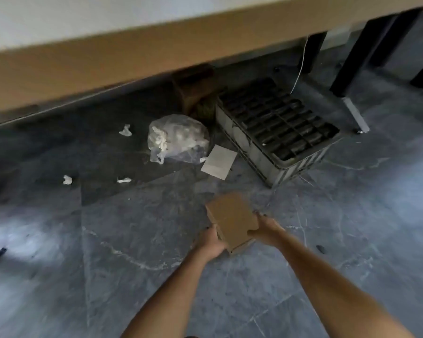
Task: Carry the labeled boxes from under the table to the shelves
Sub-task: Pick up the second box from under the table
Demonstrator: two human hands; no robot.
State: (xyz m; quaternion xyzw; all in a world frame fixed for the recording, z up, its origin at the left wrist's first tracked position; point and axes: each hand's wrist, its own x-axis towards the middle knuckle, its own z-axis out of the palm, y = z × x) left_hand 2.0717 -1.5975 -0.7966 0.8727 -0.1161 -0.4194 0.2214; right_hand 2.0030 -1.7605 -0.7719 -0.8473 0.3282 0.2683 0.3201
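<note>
A small flat brown cardboard box [231, 217] is held above the grey floor in front of the table [88, 59]. My left hand [211, 242] grips its near left edge. My right hand [265, 229] grips its near right edge, thumb on top. No label shows on the box's upper face. Further back, in the shadow under the table, stands another brown cardboard box [193, 86], partly hidden by the tabletop edge.
A grey plastic crate [276, 132] with a dark grid of compartments sits under the table at right. Beside it lie a clear plastic bag [178, 139], a white sheet [219, 162] and scraps of paper [125, 131]. Black table legs [352, 57] stand at upper right.
</note>
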